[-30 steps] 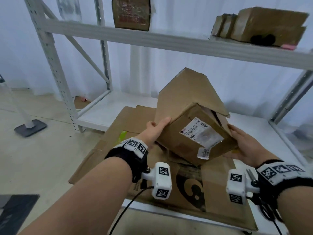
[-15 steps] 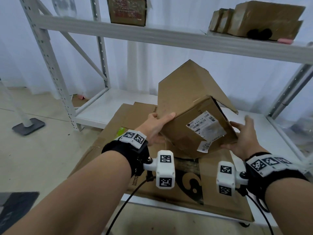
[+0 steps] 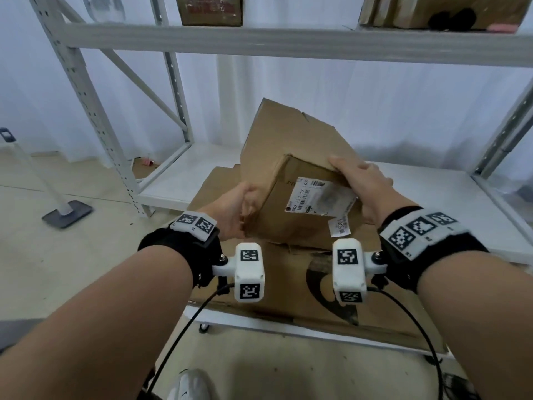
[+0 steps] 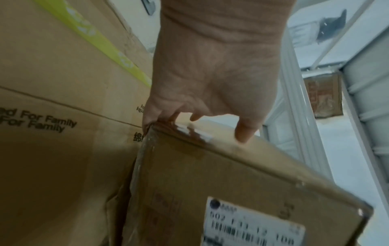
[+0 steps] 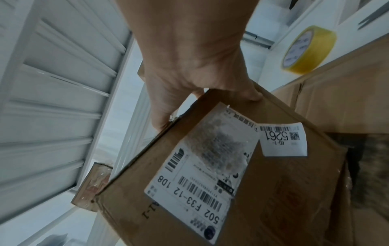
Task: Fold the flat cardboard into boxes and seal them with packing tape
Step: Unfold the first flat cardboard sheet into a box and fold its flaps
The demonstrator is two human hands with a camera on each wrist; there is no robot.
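— So where does the box [image 3: 300, 197] stand right now?

— Up off the flat cardboard sheets [image 3: 291, 287] on the lower shelf [image 3: 184, 180], tilted between your hands. Your left hand [image 3: 235, 209] grips its near left edge, fingers curled over the corner; your right hand [image 3: 362, 183] is clamped over the far top corner, thumb on the labelled face.

— And what should you watch while squaring it?

— Keep both grips on the edges, not the panels, so the walls stay flat. One large flap [image 3: 277, 140] stands up behind the body; I judge it needs pressing down flush before any tape goes on. Push the corners square first, or the seam will gape.

— Is anything inside it?

— You can't tell from these views; the open end faces away from you. The shipping label [image 3: 317, 197] and a smaller loose sticker [image 3: 339, 226] face you, and old clear tape clings along the left edge in the left wrist view.

— Where's the tape?

— A yellow tape roll [image 5: 308, 50] sits on its edge beyond the sheets, to your right. More brown boxes [image 3: 444, 10] rest on the upper shelf [image 3: 288, 41].
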